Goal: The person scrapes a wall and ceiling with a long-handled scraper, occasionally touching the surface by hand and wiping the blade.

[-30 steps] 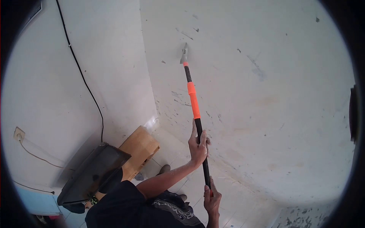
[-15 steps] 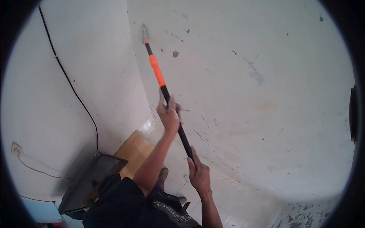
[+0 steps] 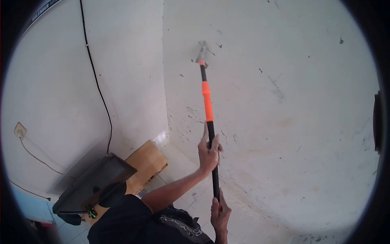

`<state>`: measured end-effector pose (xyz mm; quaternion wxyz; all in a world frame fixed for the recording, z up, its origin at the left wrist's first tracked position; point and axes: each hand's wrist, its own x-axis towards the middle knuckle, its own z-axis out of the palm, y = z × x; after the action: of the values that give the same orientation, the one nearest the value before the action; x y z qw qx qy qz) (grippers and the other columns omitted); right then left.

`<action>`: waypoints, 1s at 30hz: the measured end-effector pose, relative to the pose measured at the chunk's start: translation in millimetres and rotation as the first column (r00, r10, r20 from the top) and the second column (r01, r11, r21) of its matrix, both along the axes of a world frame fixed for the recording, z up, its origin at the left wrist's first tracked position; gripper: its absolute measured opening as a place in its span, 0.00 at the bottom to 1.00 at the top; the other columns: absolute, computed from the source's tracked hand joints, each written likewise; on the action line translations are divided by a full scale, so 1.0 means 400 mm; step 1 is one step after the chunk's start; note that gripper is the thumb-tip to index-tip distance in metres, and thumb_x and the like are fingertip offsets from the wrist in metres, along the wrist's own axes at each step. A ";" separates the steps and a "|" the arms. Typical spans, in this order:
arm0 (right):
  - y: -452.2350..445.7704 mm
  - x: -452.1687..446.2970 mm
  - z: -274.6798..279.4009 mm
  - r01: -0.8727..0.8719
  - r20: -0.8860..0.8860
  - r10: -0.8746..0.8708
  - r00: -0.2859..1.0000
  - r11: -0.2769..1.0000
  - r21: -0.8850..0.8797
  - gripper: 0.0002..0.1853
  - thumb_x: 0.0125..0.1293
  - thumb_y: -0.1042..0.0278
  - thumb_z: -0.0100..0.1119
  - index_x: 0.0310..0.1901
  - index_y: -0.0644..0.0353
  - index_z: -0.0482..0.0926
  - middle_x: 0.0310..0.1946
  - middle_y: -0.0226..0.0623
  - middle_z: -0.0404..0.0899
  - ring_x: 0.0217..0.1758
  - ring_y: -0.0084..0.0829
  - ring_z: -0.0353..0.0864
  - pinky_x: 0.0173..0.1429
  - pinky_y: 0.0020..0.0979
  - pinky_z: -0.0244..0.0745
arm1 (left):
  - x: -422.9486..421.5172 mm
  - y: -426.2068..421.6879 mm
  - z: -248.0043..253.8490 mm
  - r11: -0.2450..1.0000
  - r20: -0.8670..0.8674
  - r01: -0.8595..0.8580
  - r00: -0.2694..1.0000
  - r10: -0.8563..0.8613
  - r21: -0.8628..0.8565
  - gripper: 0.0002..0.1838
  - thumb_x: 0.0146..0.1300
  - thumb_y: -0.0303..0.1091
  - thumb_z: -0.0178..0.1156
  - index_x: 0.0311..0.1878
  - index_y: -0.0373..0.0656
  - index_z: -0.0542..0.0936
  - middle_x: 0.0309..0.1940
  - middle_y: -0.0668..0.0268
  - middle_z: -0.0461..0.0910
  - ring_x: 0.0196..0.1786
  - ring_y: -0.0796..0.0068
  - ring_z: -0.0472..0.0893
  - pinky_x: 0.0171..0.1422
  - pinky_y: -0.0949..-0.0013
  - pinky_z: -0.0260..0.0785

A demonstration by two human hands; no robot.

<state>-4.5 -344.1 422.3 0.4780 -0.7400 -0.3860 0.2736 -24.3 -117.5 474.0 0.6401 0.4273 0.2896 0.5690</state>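
Observation:
A long-handled scraper (image 3: 207, 101) with a black and orange pole reaches up to the wall (image 3: 260, 122). Its metal head is blurred and lies over chipped spots in the pale paint. My left hand (image 3: 209, 153) is wrapped around the black part of the pole, just below the orange section. Lower down, near the pole's bottom end, my right hand (image 3: 220, 212) grips the same pole. Both hands look dusty.
At lower left a dark television (image 3: 97, 183) stands on a wooden table (image 3: 148, 160). A black cable (image 3: 94, 73) runs down the left wall beside a plugged socket (image 3: 20, 131). A dark object (image 3: 377, 122) is on the wall at far right. Below lies a tiled floor (image 3: 178, 156).
The scraper has shifted to the right and stands more upright, its head now farther from the wall corner. Both hands have stayed on the pole. The view has also shifted leftward.

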 end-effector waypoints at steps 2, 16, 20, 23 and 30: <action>-0.022 0.000 -0.016 0.001 0.016 -0.001 1.000 1.000 0.004 0.28 0.79 0.59 0.58 0.73 0.67 0.71 0.19 0.30 0.72 0.23 0.18 0.72 0.29 0.27 0.70 | 0.006 -0.024 -0.020 1.000 0.007 0.029 1.000 -0.029 -0.011 0.38 0.80 0.34 0.52 0.86 0.45 0.46 0.20 0.68 0.74 0.13 0.86 0.67 0.12 0.77 0.61; 0.334 0.039 0.020 -0.115 0.333 0.115 0.936 0.993 -0.018 0.26 0.79 0.63 0.56 0.74 0.63 0.71 0.17 0.38 0.64 0.20 0.21 0.64 0.26 0.28 0.65 | -0.017 0.318 0.040 0.971 0.060 -0.213 0.976 0.207 0.107 0.37 0.79 0.30 0.53 0.85 0.43 0.50 0.18 0.70 0.72 0.11 0.84 0.66 0.12 0.75 0.60; 0.509 -0.006 0.177 -0.216 0.349 0.185 0.919 0.975 0.051 0.26 0.78 0.66 0.58 0.75 0.59 0.70 0.16 0.46 0.71 0.15 0.40 0.69 0.27 0.36 0.70 | -0.104 0.486 0.168 0.966 0.091 -0.229 0.971 0.219 0.123 0.36 0.79 0.31 0.53 0.84 0.41 0.52 0.17 0.68 0.72 0.10 0.83 0.65 0.10 0.73 0.58; 0.521 -0.061 0.185 -0.213 0.286 0.170 0.943 0.969 0.127 0.26 0.80 0.67 0.56 0.75 0.60 0.70 0.17 0.36 0.63 0.20 0.22 0.60 0.27 0.29 0.63 | -0.145 0.501 0.165 0.958 0.082 -0.242 0.969 0.232 0.152 0.35 0.79 0.31 0.53 0.84 0.41 0.53 0.16 0.67 0.72 0.09 0.82 0.65 0.09 0.73 0.58; 0.313 -0.025 0.018 -0.144 0.139 0.140 0.980 0.990 0.014 0.26 0.81 0.61 0.53 0.75 0.62 0.70 0.19 0.29 0.67 0.23 0.19 0.66 0.28 0.27 0.66 | -0.081 0.309 0.003 0.984 0.026 -0.176 0.984 0.176 -0.022 0.35 0.79 0.33 0.54 0.84 0.47 0.54 0.17 0.69 0.72 0.11 0.83 0.67 0.10 0.75 0.60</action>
<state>-14.4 -219.0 429.7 0.4385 -0.7218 -0.4733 0.2504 -56.6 6.2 475.4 0.5954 0.3859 0.3227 0.6265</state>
